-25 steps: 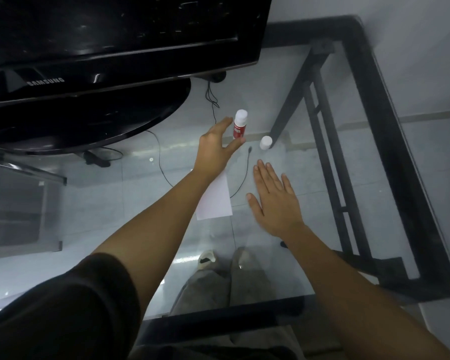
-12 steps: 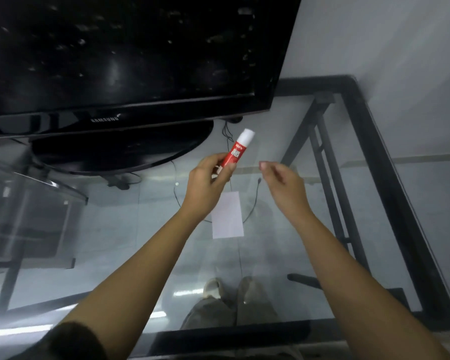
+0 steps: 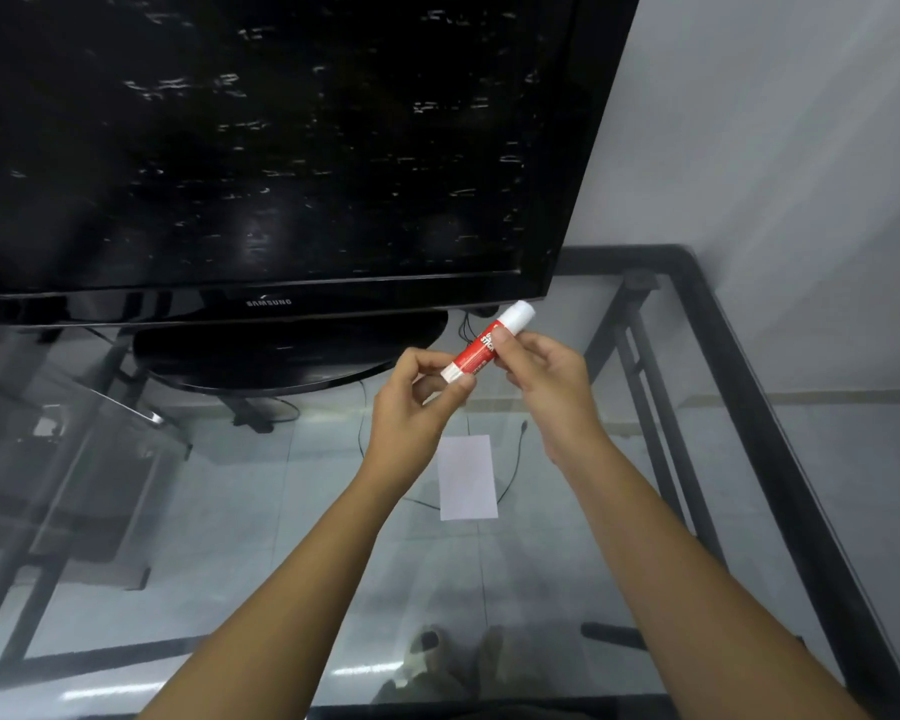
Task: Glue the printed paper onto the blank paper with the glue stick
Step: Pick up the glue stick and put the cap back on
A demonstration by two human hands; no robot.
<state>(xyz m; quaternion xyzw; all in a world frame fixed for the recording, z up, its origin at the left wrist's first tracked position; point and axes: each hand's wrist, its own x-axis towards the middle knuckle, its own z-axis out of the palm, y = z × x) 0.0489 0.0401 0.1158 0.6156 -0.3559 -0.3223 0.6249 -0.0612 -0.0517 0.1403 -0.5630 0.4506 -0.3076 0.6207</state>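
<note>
Above the glass table [image 3: 739,407], both hands hold 1 glue stick [image 3: 481,344] in the air, just in front of the lower right corner of a black television [image 3: 261,148]. Stick: red body with white lettering, white at both ends, tilted with its upper white end pointing up and to the right. Left hand [image 3: 419,407]: thumb and fingers [image 3: 461,386] pinch the lower white end of the stick. Right hand [image 3: 546,379]: fingers curled and pressed around the red body near its middle, thumb on the label. Cannot tell whether the upper white end is a fitted cap or the bare tube. Both forearms are bare and reach forward from the lower edge of the view. Below the hands, 1 white paper [image 3: 466,478] lies flat on the glass, upright rectangle, untouched by either hand and apart from the stick; whether it carries print cannot be told, as the visible face reads blank. Only 1 sheet can be made out. A thin black cable [image 3: 510,475] runs just beside the sheet's right edge; whether it lies on the glass or under it cannot be told. Table has a black metal frame. Television rests on an oval black base [image 3: 281,356] on the glass. Tiled floor and the person's feet [image 3: 458,662] show through the tabletop.
</note>
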